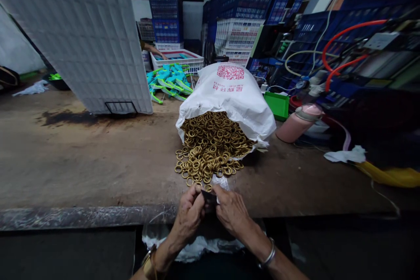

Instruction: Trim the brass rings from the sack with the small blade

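The left hand (189, 211) and right hand (232, 211) pinch a dark piece (210, 198). It looks light, probably best held at its edges.

The sack (229, 96) lay on the table (82, 166), its mouth toward the near edge, with rings (213, 157) inside it and more spilled out in front. Nearer than the rings, at that edge, I saw a piece (210, 197) between the left hand (189, 210) and the right hand (232, 211). A panel (88, 39) stood left of the sack; between them, farther back, lay a heap of parts (170, 81), a crate (198, 64) behind it. Right of the sack sat a tray (276, 106) and, just nearer, a bottle (297, 124).
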`<state>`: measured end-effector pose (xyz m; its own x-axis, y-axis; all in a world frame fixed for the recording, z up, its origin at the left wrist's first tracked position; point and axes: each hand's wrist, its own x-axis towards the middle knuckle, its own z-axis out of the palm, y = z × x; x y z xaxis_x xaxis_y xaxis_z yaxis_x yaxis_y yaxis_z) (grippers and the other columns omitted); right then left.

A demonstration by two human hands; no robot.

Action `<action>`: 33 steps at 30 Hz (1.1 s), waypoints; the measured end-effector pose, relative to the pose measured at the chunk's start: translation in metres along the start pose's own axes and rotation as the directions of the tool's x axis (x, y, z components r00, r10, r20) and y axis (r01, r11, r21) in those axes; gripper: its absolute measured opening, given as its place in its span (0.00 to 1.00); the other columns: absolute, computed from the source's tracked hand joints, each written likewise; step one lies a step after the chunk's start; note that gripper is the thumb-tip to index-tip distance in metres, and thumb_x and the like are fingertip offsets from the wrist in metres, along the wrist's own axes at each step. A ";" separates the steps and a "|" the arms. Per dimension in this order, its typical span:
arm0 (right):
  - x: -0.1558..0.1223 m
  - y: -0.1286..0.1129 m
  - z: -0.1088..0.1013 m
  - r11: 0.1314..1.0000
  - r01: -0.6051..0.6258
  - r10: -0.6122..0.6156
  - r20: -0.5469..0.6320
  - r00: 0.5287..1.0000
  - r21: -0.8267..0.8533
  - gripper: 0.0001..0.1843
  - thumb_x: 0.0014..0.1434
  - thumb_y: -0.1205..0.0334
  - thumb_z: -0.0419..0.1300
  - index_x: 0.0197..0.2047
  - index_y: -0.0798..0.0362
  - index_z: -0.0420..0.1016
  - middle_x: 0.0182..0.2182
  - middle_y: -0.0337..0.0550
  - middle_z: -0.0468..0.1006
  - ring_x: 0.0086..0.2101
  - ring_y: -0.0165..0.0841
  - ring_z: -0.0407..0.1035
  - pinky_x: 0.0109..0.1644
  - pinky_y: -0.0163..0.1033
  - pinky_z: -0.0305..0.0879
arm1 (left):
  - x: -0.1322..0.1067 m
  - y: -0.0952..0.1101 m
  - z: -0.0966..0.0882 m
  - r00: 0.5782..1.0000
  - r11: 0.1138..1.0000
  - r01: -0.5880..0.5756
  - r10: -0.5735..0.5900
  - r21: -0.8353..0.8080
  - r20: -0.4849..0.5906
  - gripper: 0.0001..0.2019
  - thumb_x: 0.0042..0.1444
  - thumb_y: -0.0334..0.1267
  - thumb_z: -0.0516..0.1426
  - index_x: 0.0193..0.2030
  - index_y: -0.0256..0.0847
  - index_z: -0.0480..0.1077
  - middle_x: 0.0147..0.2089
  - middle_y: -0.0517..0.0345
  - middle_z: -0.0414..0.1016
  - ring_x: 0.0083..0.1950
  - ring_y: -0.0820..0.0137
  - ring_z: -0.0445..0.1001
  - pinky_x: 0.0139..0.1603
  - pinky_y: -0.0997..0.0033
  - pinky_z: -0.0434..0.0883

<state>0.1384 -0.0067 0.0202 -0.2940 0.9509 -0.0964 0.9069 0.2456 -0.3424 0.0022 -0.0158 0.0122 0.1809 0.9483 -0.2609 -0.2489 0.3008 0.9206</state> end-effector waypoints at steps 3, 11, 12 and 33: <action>-0.001 0.000 0.000 1.000 -0.018 0.018 0.000 1.000 -0.018 0.21 0.41 0.74 0.46 0.40 0.54 0.64 0.28 0.43 0.73 0.30 0.34 0.66 0.31 0.36 0.49 | -0.001 -0.001 0.000 1.000 0.999 -0.019 0.020 0.026 -0.014 0.16 0.48 0.50 0.55 0.26 0.40 0.57 0.20 0.68 0.59 0.17 0.82 0.52 0.17 0.81 0.52; 0.002 0.006 0.002 0.991 0.080 -0.091 0.100 0.991 0.105 0.22 0.41 0.75 0.46 0.41 0.53 0.64 0.26 0.41 0.74 0.27 0.31 0.66 0.29 0.33 0.49 | -0.005 -0.004 -0.002 0.994 0.994 -0.106 0.105 0.020 0.031 0.15 0.50 0.49 0.54 0.25 0.40 0.57 0.20 0.68 0.56 0.19 0.80 0.53 0.19 0.81 0.54; 0.003 0.009 0.002 0.991 0.079 -0.090 0.108 0.990 0.104 0.21 0.41 0.75 0.46 0.40 0.52 0.65 0.26 0.41 0.74 0.27 0.31 0.66 0.29 0.33 0.49 | -0.007 -0.003 -0.001 0.993 0.993 -0.118 0.116 0.030 0.036 0.15 0.51 0.49 0.54 0.25 0.39 0.57 0.20 0.67 0.56 0.20 0.80 0.53 0.20 0.81 0.54; 0.016 0.022 0.020 0.988 -0.013 0.038 -0.161 0.986 0.151 0.11 0.53 0.68 0.51 0.41 0.51 0.63 0.36 0.42 0.73 0.36 0.33 0.67 0.34 0.33 0.55 | -0.002 0.012 -0.028 0.992 0.849 0.124 -0.094 -0.514 0.083 0.09 0.48 0.37 0.58 0.34 0.40 0.61 0.29 0.62 0.67 0.19 0.82 0.59 0.14 0.85 0.52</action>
<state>0.1475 0.0101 -0.0070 -0.2069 0.9774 0.0427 0.8548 0.2019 -0.4782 -0.0275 -0.0113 0.0159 0.2821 0.9039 -0.3215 -0.6776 0.4250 0.6002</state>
